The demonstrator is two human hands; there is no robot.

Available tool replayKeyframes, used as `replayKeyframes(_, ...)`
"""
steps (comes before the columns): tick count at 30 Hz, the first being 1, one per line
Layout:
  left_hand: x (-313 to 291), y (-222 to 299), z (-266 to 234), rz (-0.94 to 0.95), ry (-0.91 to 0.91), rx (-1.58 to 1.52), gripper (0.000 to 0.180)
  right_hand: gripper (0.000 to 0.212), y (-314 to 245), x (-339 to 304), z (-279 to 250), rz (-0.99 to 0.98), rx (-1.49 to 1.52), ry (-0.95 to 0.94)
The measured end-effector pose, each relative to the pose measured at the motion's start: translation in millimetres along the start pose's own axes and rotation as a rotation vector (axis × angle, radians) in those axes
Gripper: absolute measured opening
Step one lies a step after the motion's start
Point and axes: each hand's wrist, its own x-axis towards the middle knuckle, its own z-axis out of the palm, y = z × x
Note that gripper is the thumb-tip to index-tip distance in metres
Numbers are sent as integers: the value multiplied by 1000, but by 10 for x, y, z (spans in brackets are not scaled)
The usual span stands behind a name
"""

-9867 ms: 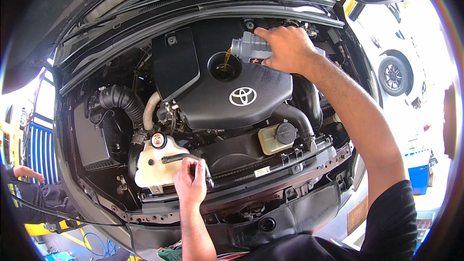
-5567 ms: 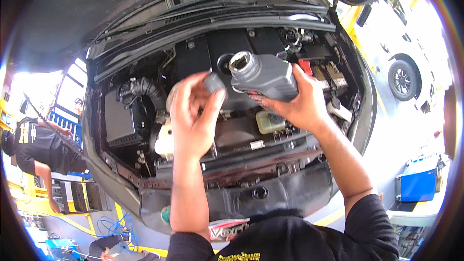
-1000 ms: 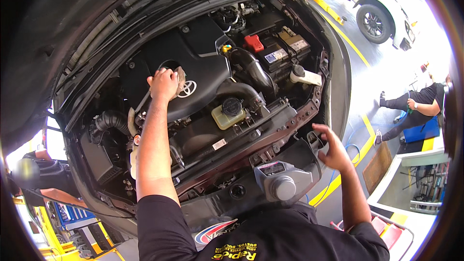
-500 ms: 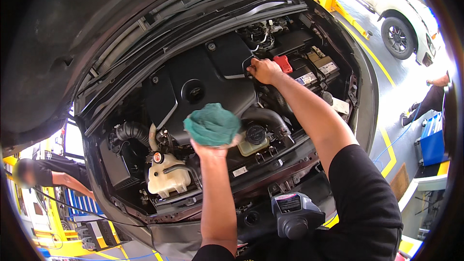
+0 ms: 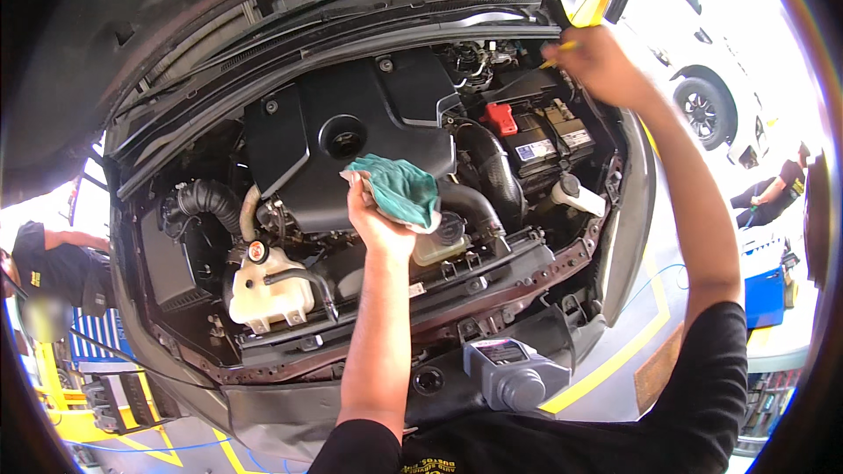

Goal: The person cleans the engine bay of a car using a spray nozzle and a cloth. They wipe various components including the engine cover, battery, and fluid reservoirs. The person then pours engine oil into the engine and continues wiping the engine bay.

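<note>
My left hand (image 5: 386, 226) grips a crumpled green cloth (image 5: 397, 186) above the front part of the black engine cover (image 5: 351, 88). Raised over the far right corner of the engine bay, my right hand (image 5: 606, 70) is closed and smeared by motion. A dipstick (image 5: 560, 48) with a yellow handle pokes out of its fingers; its thin blade is hard to make out. Below that arm lie the car battery (image 5: 536, 154) and its red terminal cover (image 5: 500, 118).
A grey bottle (image 5: 509, 377) lies at the car's front edge, near my body. The white coolant tank (image 5: 272, 290) sits front left. Overhead hangs the raised bonnet (image 5: 61, 96). One person (image 5: 61, 263) bends at the left; another (image 5: 777, 189) is far right, near a blue cabinet (image 5: 764, 294).
My right hand has lifted from the engine cover's right edge, up and to the right, with the dipstick drawn out. My left hand and the cloth have tilted, and the view has shifted.
</note>
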Motion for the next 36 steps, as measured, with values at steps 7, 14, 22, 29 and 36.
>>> replayKeyframes(7,266,-98,-135,55,13,39,32,39,-358,-754,-1946,187,-119,177)
replayKeyframes(14,399,-153,24,50,129,13,22,37,-506,-1694,-3050,387,-175,139)
replayKeyframes(22,108,460,5,207,-152,-333,58,34,-591,-2341,-3409,512,-154,116)
replayKeyframes(29,-929,1430,-43,447,-173,-305,58,32,-441,-2504,-3508,565,-140,59)
replayKeyframes(36,-1939,1763,-46,575,-71,-160,48,30,-293,-2424,-3778,629,-176,1)
